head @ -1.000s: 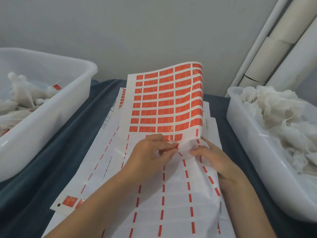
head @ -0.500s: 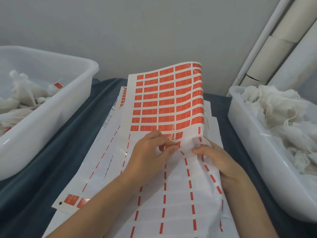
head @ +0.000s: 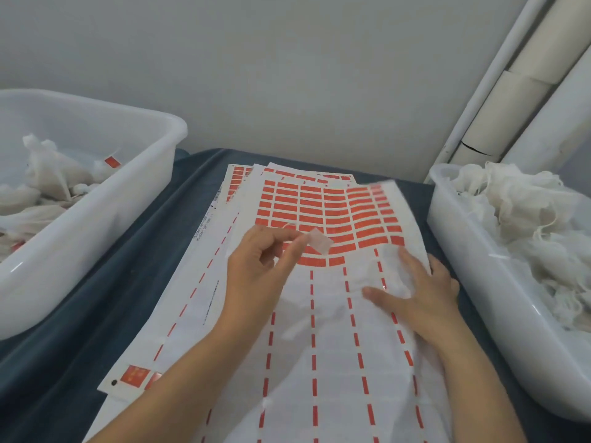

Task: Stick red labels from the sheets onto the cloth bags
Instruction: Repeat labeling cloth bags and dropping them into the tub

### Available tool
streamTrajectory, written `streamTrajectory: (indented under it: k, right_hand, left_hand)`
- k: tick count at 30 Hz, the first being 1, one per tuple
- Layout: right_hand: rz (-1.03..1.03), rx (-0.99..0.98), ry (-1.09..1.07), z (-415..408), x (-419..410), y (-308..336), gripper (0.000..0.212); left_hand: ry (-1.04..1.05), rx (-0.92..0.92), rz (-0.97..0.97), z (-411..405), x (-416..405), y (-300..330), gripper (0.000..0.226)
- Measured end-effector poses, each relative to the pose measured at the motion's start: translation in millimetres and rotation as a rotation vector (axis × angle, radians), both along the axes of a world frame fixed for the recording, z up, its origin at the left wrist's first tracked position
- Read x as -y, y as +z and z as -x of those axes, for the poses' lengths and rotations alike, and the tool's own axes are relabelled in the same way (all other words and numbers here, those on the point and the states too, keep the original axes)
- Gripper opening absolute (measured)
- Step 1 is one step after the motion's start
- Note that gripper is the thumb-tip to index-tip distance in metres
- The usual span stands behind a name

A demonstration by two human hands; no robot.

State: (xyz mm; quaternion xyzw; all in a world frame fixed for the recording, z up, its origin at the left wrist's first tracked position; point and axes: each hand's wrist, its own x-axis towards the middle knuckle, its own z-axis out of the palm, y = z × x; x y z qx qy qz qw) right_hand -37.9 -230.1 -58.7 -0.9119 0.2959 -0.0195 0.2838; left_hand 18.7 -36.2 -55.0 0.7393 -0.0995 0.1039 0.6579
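Note:
The top label sheet (head: pixel 332 212) lies on a stack of sheets on the blue cloth, with red labels on its far half and bare backing nearer me. My left hand (head: pixel 256 276) pinches one peeled label (head: pixel 319 240) between thumb and fingertips just above the sheet, its pale back towards me. My right hand (head: pixel 419 292) lies flat with fingers spread on the sheet's right side, over thin crumpled white fabric (head: pixel 383 270) that looks like a cloth bag. More cloth bags (head: pixel 524 219) fill the right tub. Bags bearing red labels (head: pixel 57 183) lie in the left tub.
A white plastic tub (head: pixel 134 199) stands at the left and another (head: pixel 473 282) at the right, both close to the sheets. A used sheet corner with red labels (head: pixel 134 375) sticks out at the lower left. White pipes (head: pixel 511 91) run up the wall behind.
The sheet, held curled upright before, has dropped flat. My left hand has pulled a label free and lifted it. My right hand has let go of the sheet's edge and flattened onto it.

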Motion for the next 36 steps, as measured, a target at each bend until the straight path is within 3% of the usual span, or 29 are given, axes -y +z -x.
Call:
streamTrajectory:
  k: [1,3,5,8,13,19,21,25,30,32,36]
  right_hand:
    - [0.094,-0.008,0.011,0,-2,-2,0.098]
    - [0.149,0.176,0.018,0,-7,-3,0.074]
    - [-0.102,0.368,0.031,0,-17,5,0.053]
    - [-0.459,0.260,0.105,0,-33,18,0.054]
    - [-0.576,0.248,0.163,9,-28,17,0.038]
    - [-0.721,0.641,0.015,11,-27,19,0.031]
    - [-0.681,0.720,0.090,11,-29,24,0.033]
    - [-0.602,0.611,0.358,10,-43,21,0.058]
    - [-0.564,0.629,0.354,11,-43,19,0.058]
    - [-0.555,0.660,0.320,11,-42,20,0.057]
    - [-0.512,0.695,0.268,11,-41,18,0.053]
  left_hand:
    - [-0.019,0.016,-0.012,1,0,1,0.014]
    - [-0.044,0.121,-0.085,4,0,3,0.010]
    - [-0.082,0.268,-0.197,8,-1,3,0.008]
    - [-0.113,0.479,-0.336,12,1,-2,0.018]
    - [-0.124,0.614,-0.443,16,4,-5,0.027]
    - [-0.252,0.531,-0.427,17,2,-2,0.030]
    - [-0.283,0.528,-0.434,17,2,-2,0.030]
    - [-0.349,0.547,-0.473,19,3,-5,0.030]
    - [-0.349,0.544,-0.480,18,2,-4,0.024]
    - [-0.349,0.451,-0.437,19,1,-1,0.011]
    - [-0.316,0.172,-0.304,17,3,3,0.011]
